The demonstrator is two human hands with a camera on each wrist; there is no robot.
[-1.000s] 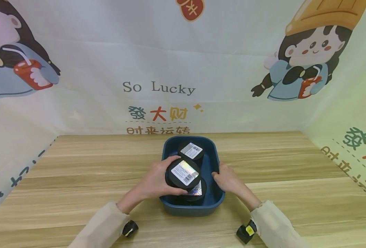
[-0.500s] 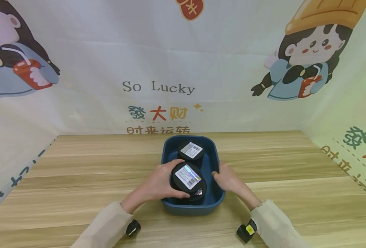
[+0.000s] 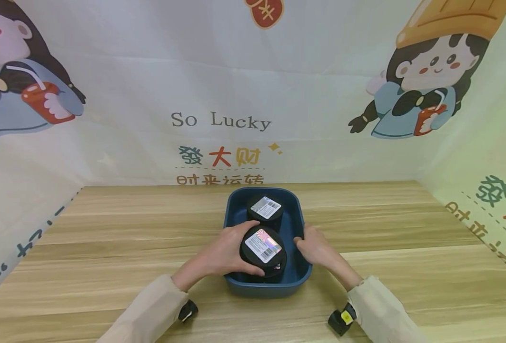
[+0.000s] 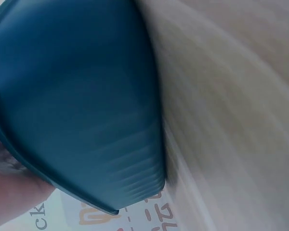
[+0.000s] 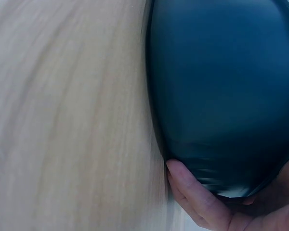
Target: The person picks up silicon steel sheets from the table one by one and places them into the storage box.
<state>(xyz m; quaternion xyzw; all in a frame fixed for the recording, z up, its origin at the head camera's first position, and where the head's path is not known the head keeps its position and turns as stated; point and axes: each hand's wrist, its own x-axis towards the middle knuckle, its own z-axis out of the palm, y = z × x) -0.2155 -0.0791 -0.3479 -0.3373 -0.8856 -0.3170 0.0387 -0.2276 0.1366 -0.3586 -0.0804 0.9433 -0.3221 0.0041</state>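
A dark blue bin (image 3: 266,289) with rounded corners stands on the table. My left hand (image 3: 218,252) reaches over its left rim and grips a black round container (image 3: 263,246) with a white barcode label on top, thumb at the near side. Under that one, another black container (image 3: 278,275) shows only its edge. A third, also labelled, black container (image 3: 265,208) sits at the bin's far end. My right hand (image 3: 315,247) holds the bin's right wall, its fingers along the outside in the right wrist view. The left wrist view shows mostly the bin's outer wall (image 4: 82,106).
The wooden table (image 3: 128,224) spreads out on both sides of the bin. Behind it hangs a printed white cloth (image 3: 218,81), which also lines both sides. A small black wrist camera (image 3: 341,320) is on each arm.
My left hand has moved right and slightly lower with the container, which now covers most of the one beneath it. My right hand has kept its place on the bin.
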